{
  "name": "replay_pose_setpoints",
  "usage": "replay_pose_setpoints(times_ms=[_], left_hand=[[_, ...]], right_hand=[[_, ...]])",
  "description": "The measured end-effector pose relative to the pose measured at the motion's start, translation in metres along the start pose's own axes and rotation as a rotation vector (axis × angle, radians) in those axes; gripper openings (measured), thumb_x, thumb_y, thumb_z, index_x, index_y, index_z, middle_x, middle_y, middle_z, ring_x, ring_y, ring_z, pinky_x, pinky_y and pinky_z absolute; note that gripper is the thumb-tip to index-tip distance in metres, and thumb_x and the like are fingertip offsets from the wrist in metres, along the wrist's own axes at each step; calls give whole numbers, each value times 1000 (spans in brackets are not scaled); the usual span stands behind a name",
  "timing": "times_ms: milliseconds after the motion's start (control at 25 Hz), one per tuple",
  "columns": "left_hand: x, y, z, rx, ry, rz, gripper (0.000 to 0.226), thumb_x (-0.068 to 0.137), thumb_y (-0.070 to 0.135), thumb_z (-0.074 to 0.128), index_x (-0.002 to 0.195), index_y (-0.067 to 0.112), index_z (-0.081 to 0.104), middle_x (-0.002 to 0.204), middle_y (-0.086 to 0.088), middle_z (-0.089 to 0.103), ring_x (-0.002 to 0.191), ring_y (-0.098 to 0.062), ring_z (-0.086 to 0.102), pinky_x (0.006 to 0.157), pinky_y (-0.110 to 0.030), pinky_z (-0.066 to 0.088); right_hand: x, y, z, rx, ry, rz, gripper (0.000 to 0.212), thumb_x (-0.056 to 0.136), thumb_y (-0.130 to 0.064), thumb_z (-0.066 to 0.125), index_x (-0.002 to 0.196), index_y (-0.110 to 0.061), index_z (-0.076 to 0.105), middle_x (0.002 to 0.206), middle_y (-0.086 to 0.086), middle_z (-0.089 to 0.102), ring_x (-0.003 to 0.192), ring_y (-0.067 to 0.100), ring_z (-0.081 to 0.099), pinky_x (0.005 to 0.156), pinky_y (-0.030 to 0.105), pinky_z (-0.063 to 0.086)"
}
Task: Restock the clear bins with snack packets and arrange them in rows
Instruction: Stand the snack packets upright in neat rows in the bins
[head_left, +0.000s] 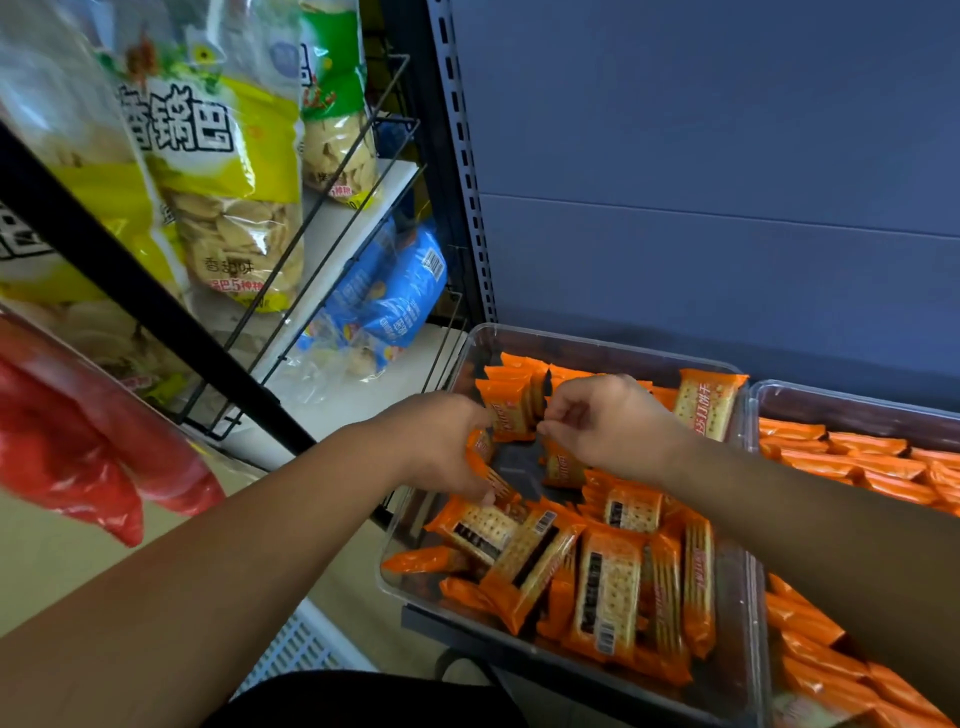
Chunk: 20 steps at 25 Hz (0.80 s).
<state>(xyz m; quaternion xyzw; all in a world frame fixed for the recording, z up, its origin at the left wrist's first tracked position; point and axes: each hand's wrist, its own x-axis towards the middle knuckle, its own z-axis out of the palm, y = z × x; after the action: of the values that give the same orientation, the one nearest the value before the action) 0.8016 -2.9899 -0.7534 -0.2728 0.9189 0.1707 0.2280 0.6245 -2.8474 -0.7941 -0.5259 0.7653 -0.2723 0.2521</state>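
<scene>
Centrally, bare bin floor, left hand gripping packet beside it

Yellow-and-clear crisp bags upright in black wire rack, L side; blue snack bag below; red plastic bag nr L edge.

Both arms reach forward, left hand gripping a packet, right hand beside it with fingers curled

yellow bag "香锅巴", orange packet "苏打饼干"
</scene>
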Motion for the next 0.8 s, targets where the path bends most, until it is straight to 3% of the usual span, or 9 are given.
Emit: replay_pose_setpoints(times_ms=[120,240,360,440,480,560,640,720,800], left_hand=[[4,1,5,63,16,2,19,81,32,84,95,30,71,95,8,69,88,-16,65,75,-36,57],[0,-7,-3,25,134,-6,8,88,33,78,90,29,71,90,7,65,86,-16,64,73,-35,55],[-8,-1,-20,-385,322,61,4,92,30,77,94,28,74,89,8,72,82,-7,69,71,-30,57],[-10,9,-20,-703,384,99,10,92,28,79,102,28,77,89,10,75,76,-1,69,68,-24,54],[-6,8,-16,-665,405,91,18,91,32,79,108,29,76,92,12,75,79,-1,69,69,-25,54],[1,-2,-2,-146,445,39,34,89,44,76,121,34,70,106,12,73,103,-10,65,81,-32,52],[7,-14,13,284,383,54,42,88,51,72,126,34,67,121,13,70,130,-20,46,105,-40,38],[10,-22,21,335,303,114,52,86,52,74,135,38,63,138,17,64,156,-25,17,124,-52,5],[15,-22,23,316,255,128,58,84,51,77,139,42,60,143,17,62,161,-21,-6,124,-57,-17]], right_hand=[[-2,2,-3,71,17,57,12,93,-28,75,82,-28,73,79,-11,72,76,3,67,74,31,60],[-3,-3,-5,199,0,84,6,93,-22,76,95,-27,74,89,-12,72,83,-1,66,75,22,55],[-1,-15,-11,356,-72,80,25,89,-26,80,113,-30,72,105,-13,71,97,-3,65,85,18,52],[0,-21,-17,385,-47,109,18,89,-29,81,104,-32,73,95,-9,73,82,1,67,72,22,54],[0,-21,-20,349,-5,136,13,89,-30,81,98,-30,72,88,-6,72,71,1,65,62,21,51],[-4,-18,-25,250,62,192,14,89,-34,81,92,-26,69,79,-4,68,56,1,59,48,17,43],[-9,-14,-28,231,83,243,21,86,-35,82,89,-23,65,78,-2,68,59,8,63,48,23,46],[-10,-13,-30,287,79,286,25,84,-32,83,89,-20,62,76,3,72,67,19,70,58,35,56],[-9,-14,-32,359,56,320,26,85,-28,81,96,-20,59,76,6,75,69,21,71,65,42,58]])
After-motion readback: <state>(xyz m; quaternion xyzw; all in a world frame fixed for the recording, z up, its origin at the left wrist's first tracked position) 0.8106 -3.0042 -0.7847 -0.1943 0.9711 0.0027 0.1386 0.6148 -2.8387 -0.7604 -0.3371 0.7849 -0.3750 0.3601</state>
